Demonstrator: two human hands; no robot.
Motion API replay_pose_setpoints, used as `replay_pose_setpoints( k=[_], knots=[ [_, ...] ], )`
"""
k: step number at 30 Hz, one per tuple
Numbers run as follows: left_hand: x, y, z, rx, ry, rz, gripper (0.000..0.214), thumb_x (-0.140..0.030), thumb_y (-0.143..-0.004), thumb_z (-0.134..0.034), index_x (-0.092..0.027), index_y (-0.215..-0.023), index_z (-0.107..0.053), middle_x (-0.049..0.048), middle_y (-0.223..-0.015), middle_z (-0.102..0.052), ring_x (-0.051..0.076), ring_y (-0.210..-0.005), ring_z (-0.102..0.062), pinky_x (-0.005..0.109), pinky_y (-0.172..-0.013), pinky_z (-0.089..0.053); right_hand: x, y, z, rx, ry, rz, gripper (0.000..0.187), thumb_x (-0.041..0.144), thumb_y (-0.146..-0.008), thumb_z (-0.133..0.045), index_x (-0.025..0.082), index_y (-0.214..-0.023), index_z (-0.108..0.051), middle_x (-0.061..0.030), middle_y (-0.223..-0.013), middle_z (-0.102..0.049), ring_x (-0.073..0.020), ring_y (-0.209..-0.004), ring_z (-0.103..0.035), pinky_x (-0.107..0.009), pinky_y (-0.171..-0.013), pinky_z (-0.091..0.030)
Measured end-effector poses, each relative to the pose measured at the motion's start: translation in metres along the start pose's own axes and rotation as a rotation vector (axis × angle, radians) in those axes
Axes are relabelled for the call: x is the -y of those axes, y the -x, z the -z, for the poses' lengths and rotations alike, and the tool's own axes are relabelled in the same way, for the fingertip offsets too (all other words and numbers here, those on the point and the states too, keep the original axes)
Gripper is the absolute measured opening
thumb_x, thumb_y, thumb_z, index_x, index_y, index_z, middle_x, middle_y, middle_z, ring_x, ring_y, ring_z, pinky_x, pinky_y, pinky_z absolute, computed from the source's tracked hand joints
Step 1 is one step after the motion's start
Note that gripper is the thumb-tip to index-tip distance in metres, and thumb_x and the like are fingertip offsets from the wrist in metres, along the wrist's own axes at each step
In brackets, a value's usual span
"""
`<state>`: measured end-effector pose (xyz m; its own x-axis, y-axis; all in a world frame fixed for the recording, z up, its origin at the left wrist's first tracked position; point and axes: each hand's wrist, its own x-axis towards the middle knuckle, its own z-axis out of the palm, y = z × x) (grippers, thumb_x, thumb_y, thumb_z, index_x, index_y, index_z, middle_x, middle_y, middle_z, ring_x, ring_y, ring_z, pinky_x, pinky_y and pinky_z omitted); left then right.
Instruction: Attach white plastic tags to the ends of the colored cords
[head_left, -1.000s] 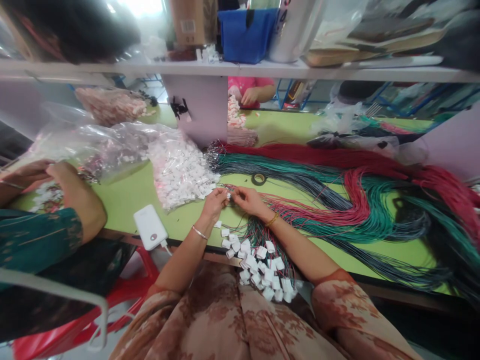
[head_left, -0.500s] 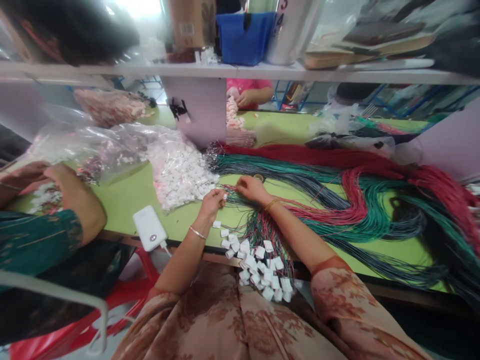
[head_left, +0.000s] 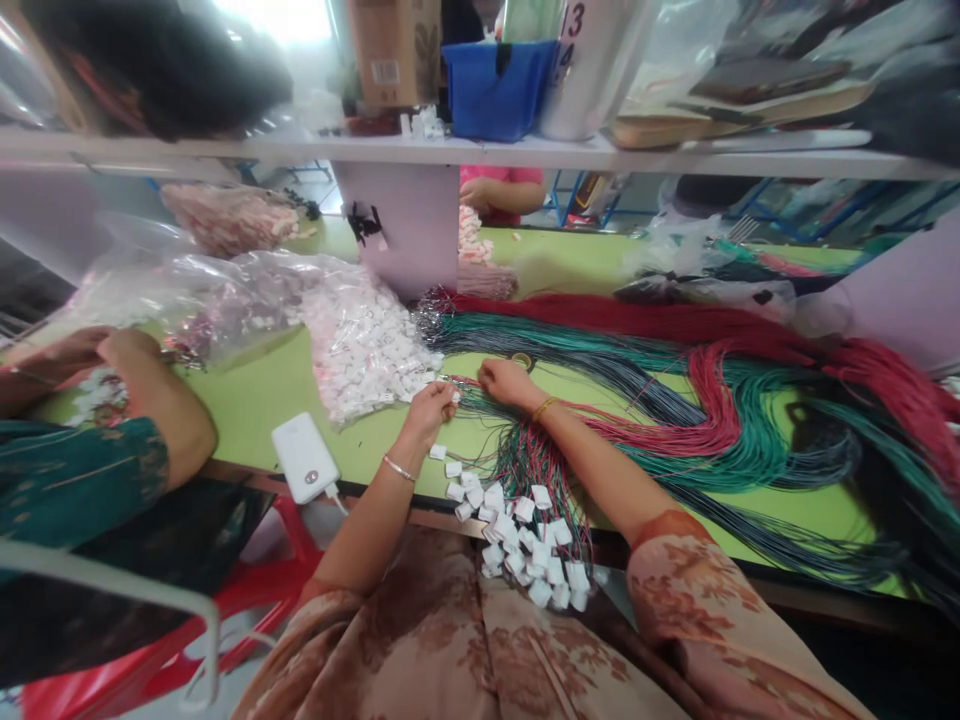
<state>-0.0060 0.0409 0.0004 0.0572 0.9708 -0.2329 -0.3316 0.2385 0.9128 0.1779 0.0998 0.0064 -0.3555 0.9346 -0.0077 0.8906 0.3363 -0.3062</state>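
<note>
My left hand (head_left: 435,410) pinches a small white connector (head_left: 455,397) at its fingertips, over the front part of the green table. Just to its right, my right hand (head_left: 508,383) has its fingers curled together beside the wire ends; whatever they grip is too small to make out. Red wires (head_left: 712,400), green wires (head_left: 757,425) and dark wires (head_left: 637,375) run in long bundles to the right, partly under my right forearm. A cluster of white connectors (head_left: 525,540) on wires hangs over the table edge below my hands. Behind my left hand lies a clear bag of white connectors (head_left: 367,350).
A white power bank (head_left: 305,458) with a cable lies left of my left forearm. Behind my right hand is a roll of tape (head_left: 521,362). A co-worker's arm (head_left: 169,400) rests at far left, near a red chair (head_left: 255,590). A shelf (head_left: 570,150) crosses above, holding a blue bin (head_left: 499,90).
The whole view has shifted slightly. My right hand has drawn a little away from my left, its fingers more curled. My left hand keeps its pinch on the connector.
</note>
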Motion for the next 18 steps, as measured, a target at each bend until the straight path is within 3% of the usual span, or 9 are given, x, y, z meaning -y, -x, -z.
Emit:
replay_pose_setpoints(
  k=[3, 7, 12, 18],
  knots=[
    [-0.0018, 0.0011, -0.0005, -0.002, 0.003, 0.005, 0.025, -0.029, -0.064, -0.079, -0.013, -0.069, -0.059, 0.003, -0.069, -0.061, 0.005, -0.052, -0.047, 0.017, -0.046, -0.034, -0.0007, 0.0013, 0.0017, 0.001, 0.042, -0.032, 0.023, 0.02, -0.09, -0.044, 0.011, -0.098, -0.063, -0.0156, -0.097, -0.069, -0.0203, -0.079, -0.059, -0.028, -0.065, -0.031],
    [-0.0018, 0.0019, -0.0014, -0.003, 0.01, 0.01, 0.025, -0.028, -0.063, -0.079, -0.013, -0.069, -0.06, 0.003, -0.07, -0.062, 0.005, -0.054, -0.049, 0.017, -0.047, -0.036, 0.0007, 0.0047, 0.002, 0.018, 0.061, 0.06, 0.026, 0.027, -0.092, -0.045, 0.013, -0.104, -0.063, -0.0151, -0.104, -0.067, -0.0207, -0.084, -0.059, -0.027, -0.068, -0.033],
    [-0.001, 0.0018, -0.0011, -0.009, 0.01, 0.016, 0.025, -0.029, -0.063, -0.078, -0.013, -0.07, -0.06, 0.0029, -0.071, -0.062, 0.005, -0.054, -0.048, 0.016, -0.048, -0.036, 0.0008, 0.0043, 0.0002, 0.026, 0.054, 0.026, 0.024, 0.023, -0.092, -0.042, 0.012, -0.097, -0.063, -0.0145, -0.101, -0.068, -0.02, -0.083, -0.058, -0.027, -0.066, -0.031],
    [-0.0016, 0.0028, -0.0016, -0.002, 0.012, 0.014, 0.025, -0.028, -0.064, -0.078, -0.012, -0.07, -0.06, 0.0017, -0.072, -0.06, 0.004, -0.054, -0.049, 0.016, -0.049, -0.036, -0.0061, 0.0062, 0.0018, -0.051, 0.025, 0.023, 0.025, 0.025, -0.094, -0.04, 0.011, -0.099, -0.059, -0.0134, -0.095, -0.068, -0.0189, -0.077, -0.057, -0.027, -0.064, -0.028]
  ],
)
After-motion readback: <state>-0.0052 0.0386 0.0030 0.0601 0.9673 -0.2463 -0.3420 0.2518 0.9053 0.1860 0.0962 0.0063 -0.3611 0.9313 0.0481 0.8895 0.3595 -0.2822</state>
